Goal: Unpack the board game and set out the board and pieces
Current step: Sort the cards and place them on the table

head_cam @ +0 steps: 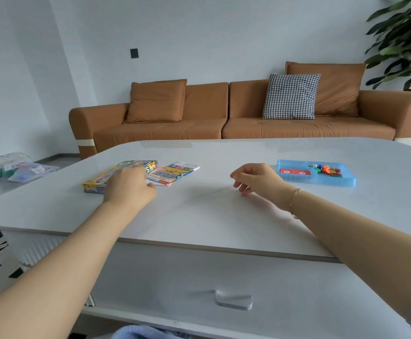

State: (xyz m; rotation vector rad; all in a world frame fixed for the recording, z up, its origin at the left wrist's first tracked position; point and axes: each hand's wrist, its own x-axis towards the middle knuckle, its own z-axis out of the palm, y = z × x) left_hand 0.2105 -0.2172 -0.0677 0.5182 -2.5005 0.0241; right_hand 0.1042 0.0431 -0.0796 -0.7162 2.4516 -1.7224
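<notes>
Unpacking is partly done, judging by the layout — one flat yellow cardboard game box (pixel 116 176) lies on the pale grey glossy worktop (pixel 199 211) at left, one folded colourful printed board or sheet (pixel 175 174) just beside it on its right, and one shallow translucent blue plastic tray (pixel 294 178) sits well apart at right, holding one red card-like slip (pixel 293 171) and a small heap of orange and green plastic pieces (pixel 326 170), too small to count. Left hand (pixel 128 187) is over the near end of the box, fingers curled toward the folded sheet's edge; grip state cannot be told, fingertips hidden. Right hand (pixel 258 178) hovers over bare worktop between sheet and tray, fingers loosely curled, holding nothing. Likely step in hand: taking up the folded sheet. Next move calls for pinching its edge and unfolding it flat in the middle — then placing pieces from the tray.
</notes>
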